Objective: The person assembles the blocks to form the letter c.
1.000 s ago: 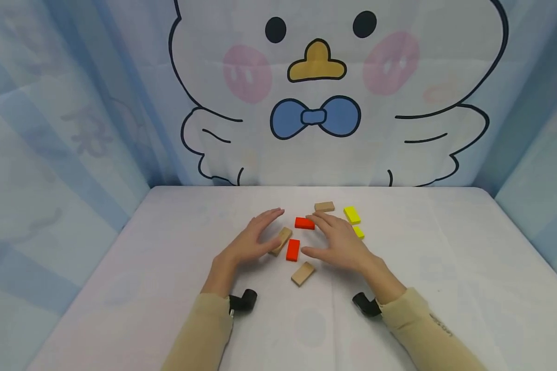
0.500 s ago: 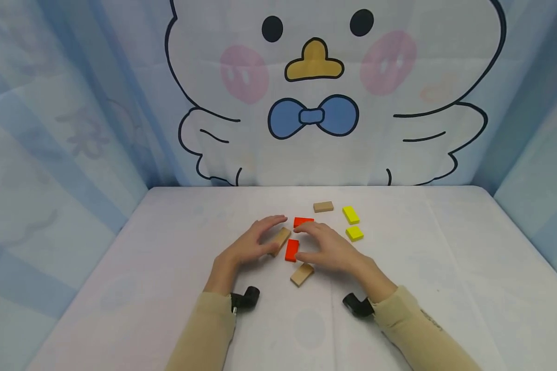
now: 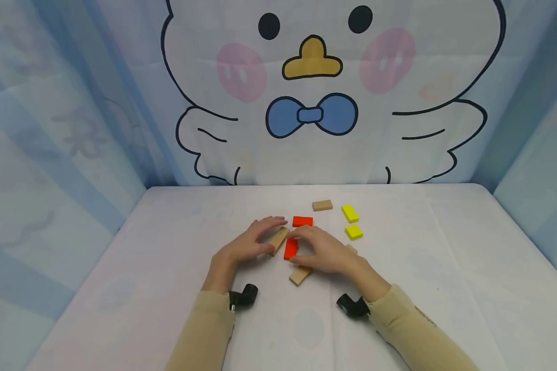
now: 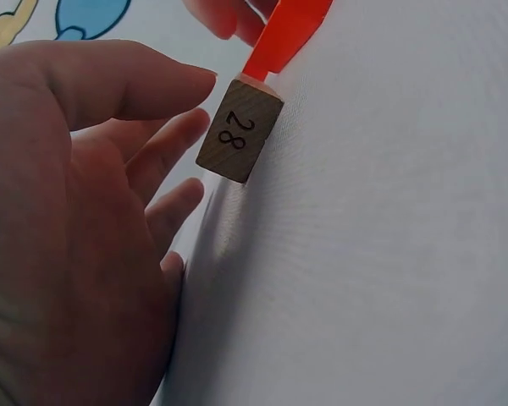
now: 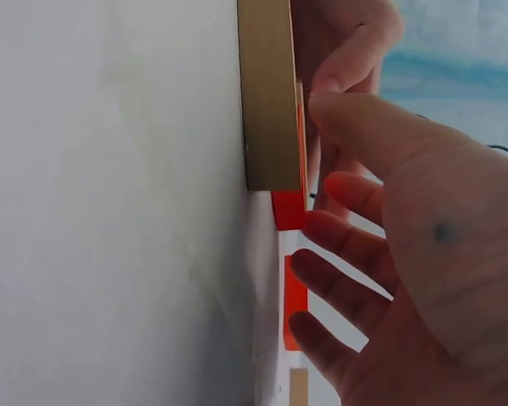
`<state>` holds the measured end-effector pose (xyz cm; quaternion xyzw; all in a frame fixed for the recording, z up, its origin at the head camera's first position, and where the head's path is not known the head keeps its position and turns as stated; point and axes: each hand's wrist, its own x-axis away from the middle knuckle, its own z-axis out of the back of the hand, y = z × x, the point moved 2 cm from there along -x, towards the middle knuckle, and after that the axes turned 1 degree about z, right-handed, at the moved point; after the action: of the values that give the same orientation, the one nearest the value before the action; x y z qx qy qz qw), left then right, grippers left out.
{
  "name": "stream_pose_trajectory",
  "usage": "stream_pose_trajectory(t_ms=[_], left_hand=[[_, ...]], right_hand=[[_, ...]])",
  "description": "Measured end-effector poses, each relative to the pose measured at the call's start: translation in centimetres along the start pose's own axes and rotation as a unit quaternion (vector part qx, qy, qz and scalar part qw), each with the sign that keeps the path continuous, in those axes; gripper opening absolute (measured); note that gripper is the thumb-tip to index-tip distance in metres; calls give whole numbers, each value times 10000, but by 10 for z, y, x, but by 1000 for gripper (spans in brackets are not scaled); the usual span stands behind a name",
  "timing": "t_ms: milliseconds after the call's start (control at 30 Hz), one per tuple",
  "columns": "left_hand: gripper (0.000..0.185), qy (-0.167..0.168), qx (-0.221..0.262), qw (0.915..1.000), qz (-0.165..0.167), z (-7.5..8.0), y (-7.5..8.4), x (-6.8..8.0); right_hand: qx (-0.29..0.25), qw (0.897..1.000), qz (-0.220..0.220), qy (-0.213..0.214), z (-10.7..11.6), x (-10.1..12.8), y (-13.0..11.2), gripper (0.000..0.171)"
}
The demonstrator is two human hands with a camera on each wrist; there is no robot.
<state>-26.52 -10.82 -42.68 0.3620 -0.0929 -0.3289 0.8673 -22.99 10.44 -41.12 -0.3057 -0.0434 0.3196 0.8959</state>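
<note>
- White cloth is covering the table (image 3: pixel 167 268) in front of me, and a big cartoon duck is filling the backdrop (image 3: pixel 315 93) beyond it.
- Nearest to me, a plain wooden block (image 3: pixel 298 276) is lying flat, partly under my right hand (image 3: pixel 325 251).
- 1 second ago my right hand was hovering flat and spread, further right; now it is sitting over the near red block (image 3: pixel 290 249), fingers relaxed and gently bent, touching it at most. I am judging from this shift that I am closing in on that piece.
- My left hand (image 3: pixel 248 242) is staying put, fingers loosely extended beside the angled wooden block (image 3: pixel 279 240), not gripping it.
- My left wrist camera is showing what my head view is missing: the number 28 printed on that wooden block's end (image 4: pixel 239 134), with the red block (image 4: pixel 281 38) just past it.
- My right wrist camera is showing a wooden block (image 5: pixel 269 93) edge-on by my fingers, red showing behind it.
- Further off, a 2nd red block (image 3: pixel 302 221) is lying flat, then 2 yellow blocks (image 3: pixel 354 232) (image 3: pixel 350 213) and another wooden block (image 3: pixel 322 205), all untouched.
</note>
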Motion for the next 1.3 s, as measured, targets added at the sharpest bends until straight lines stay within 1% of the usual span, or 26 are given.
stream_pose_trajectory(t_ms=[167,300,467,600,767,1000,1300], left_hand=[[57,-88,-37,9999,-53,0,-2,-2],[54,-150,-99,9998,39,-1,-3,-3],[53,-220,-52,9996,178,-4,-6,-2],[54,-186,17,9996,214,-4,-6,2],[53,-126,28,9997,214,-4,-7,2],[53,-56,-70,9992,396,-2,-6,1],[52,99,-84,9985,539,-3,-3,-1]], right_hand=[[194,9998,34,-69,-2,-2,1,42],[255,9997,-25,-31,-3,-1,1,35],[218,9997,-65,-49,-6,2,1,33],[282,9996,33,-55,-8,2,1,32],[382,9992,98,3,-9,0,1,32],[471,9987,166,34,-8,-1,-1,31],[554,9981,256,42,-5,-1,-3,31]])
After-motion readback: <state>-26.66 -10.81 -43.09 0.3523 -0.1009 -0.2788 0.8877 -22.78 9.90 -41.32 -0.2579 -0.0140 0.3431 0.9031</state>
